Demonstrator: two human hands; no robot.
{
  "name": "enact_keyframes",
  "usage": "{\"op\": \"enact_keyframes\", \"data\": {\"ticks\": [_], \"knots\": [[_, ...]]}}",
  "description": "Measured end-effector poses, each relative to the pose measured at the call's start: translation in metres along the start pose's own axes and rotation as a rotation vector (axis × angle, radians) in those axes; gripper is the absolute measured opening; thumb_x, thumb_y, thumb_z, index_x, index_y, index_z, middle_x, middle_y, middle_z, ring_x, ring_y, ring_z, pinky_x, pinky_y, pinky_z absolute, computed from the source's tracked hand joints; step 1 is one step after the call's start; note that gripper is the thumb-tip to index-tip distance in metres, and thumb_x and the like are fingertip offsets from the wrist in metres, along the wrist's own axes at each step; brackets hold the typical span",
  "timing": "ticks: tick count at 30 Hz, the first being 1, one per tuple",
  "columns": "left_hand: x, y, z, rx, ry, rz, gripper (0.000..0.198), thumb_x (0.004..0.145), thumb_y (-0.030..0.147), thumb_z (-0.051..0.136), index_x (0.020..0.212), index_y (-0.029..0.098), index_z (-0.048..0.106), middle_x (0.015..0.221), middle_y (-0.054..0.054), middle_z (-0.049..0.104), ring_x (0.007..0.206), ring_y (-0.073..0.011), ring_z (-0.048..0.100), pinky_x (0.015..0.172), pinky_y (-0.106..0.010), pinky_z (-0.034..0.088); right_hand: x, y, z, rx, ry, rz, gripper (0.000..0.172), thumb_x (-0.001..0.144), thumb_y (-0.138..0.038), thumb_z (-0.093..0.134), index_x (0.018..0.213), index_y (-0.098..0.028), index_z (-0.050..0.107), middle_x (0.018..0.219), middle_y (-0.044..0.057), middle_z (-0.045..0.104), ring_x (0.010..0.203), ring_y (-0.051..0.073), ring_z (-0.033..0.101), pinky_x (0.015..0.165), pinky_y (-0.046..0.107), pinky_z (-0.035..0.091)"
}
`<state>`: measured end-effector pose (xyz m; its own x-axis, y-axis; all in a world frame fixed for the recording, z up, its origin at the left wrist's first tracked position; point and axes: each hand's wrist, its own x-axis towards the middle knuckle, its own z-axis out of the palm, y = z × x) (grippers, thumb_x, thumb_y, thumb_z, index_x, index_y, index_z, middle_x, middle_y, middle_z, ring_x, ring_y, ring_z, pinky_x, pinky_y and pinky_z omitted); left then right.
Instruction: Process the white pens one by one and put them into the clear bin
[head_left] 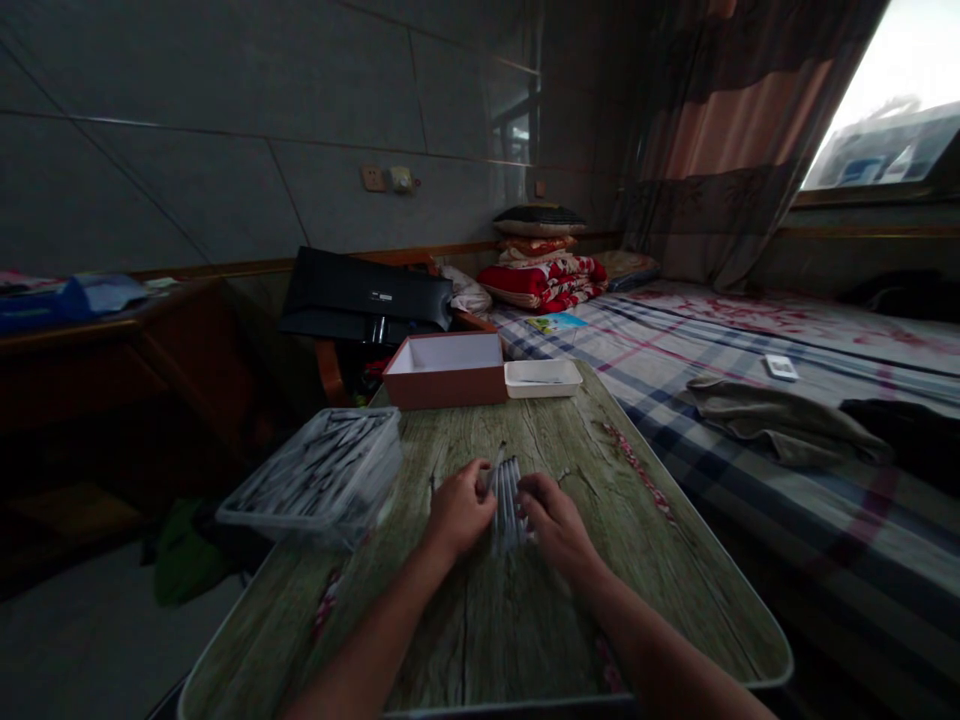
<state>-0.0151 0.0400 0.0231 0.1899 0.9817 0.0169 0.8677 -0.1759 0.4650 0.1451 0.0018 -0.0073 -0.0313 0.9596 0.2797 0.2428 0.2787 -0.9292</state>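
Note:
A small row of slim, pale pens (508, 500) lies side by side between my hands, over the middle of the table. My left hand (463, 508) is curled against the row's left side, thumb and fingers bent at its edge. From the right, my right hand (553, 515) presses its bent fingers along the other edge; it is slightly blurred. To the left, a clear plastic bin (367, 490) is heaped with many similar pens (322, 460) and juts past the table's left edge.
At the table's far end stand an open brown box (446, 392) with a white inside and a shallow white tray (544, 388) holding a few thin items. A bed (645, 370) runs along the right. Behind the table rests a black monitor (367, 290).

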Motion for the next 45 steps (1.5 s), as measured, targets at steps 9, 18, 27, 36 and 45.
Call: {"op": "enact_keyframes", "data": {"ticks": [9,18,27,36,45], "knots": [[-0.035,0.024,0.007,-0.594,0.264,0.106,0.011,0.081,0.028,0.054,0.088,0.021,0.060,0.089,-0.006,0.062,0.085,-0.0184,0.060,0.079,-0.030,0.047,-0.001,-0.009,0.005,0.563,-0.268,0.200,0.034,0.080,-0.046,0.062,0.097,-0.017,0.060,0.066,-0.003,0.052,0.054,0.008,0.045,0.050,0.019,0.038],[-0.045,0.029,0.021,-1.401,0.000,-0.053,0.030,0.084,0.046,0.054,0.090,0.017,0.063,0.095,-0.007,0.070,0.057,-0.0123,0.060,0.066,-0.030,0.051,-0.007,-0.003,0.005,0.901,-0.511,0.428,0.033,0.076,-0.043,0.069,0.091,-0.016,0.058,0.059,-0.003,0.049,0.047,0.008,0.041,0.044,0.020,0.031],[-0.050,0.026,0.022,-1.469,0.094,0.003,0.020,0.084,0.037,0.058,0.082,0.018,0.062,0.091,-0.006,0.071,0.093,-0.0208,0.065,0.089,-0.034,0.047,-0.010,-0.017,0.001,0.890,-0.571,0.529,0.042,0.079,-0.045,0.068,0.111,-0.022,0.053,0.053,-0.010,0.029,0.042,0.004,0.018,0.039,0.017,0.012],[-0.051,0.023,0.013,-1.473,0.081,-0.007,0.022,0.081,0.038,0.061,0.080,0.017,0.066,0.089,-0.007,0.072,0.092,-0.0217,0.065,0.090,-0.036,0.046,-0.015,-0.014,0.009,0.679,-0.515,0.452,0.044,0.082,-0.055,0.059,0.108,-0.020,0.056,0.050,-0.010,0.035,0.038,0.004,0.023,0.036,0.017,0.017],[-0.041,0.011,0.010,-1.659,0.179,-0.134,0.021,0.074,0.036,0.070,0.084,0.017,0.068,0.087,-0.002,0.068,0.072,-0.0115,0.062,0.065,-0.021,0.049,-0.007,-0.008,-0.002,0.627,-0.365,0.506,0.043,0.080,-0.056,0.058,0.074,-0.014,0.057,0.054,-0.004,0.047,0.039,0.004,0.033,0.036,0.018,0.019]]}}
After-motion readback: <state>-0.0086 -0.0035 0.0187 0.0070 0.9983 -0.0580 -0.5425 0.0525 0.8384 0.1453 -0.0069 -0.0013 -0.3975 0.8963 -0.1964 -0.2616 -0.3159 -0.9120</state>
